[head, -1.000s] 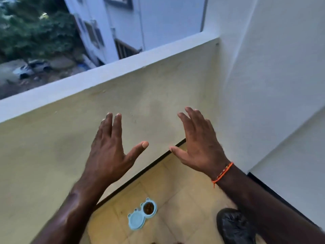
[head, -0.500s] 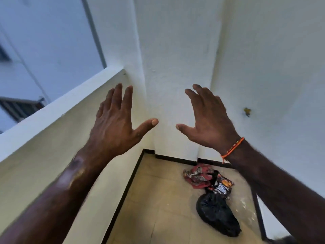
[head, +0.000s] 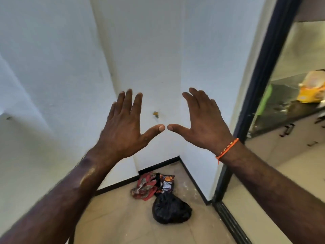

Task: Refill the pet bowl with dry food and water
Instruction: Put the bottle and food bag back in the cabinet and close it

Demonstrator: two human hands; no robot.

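Nothing is gripped: your left hand and right hand are both raised with fingers spread straight, backs toward you, thumb tips nearly meeting. An orange thread bracelet circles your right wrist. You cannot see the pet bowl from here (only the floor corner below shows), where a black bag lies touching crumpled wrappers.

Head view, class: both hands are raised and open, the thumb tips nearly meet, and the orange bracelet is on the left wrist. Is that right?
Not quite. In the head view the orange bracelet sits on the right wrist, not the left. The rest holds: the left hand and right hand are raised and open, holding nothing, with the thumb tips nearly meeting.
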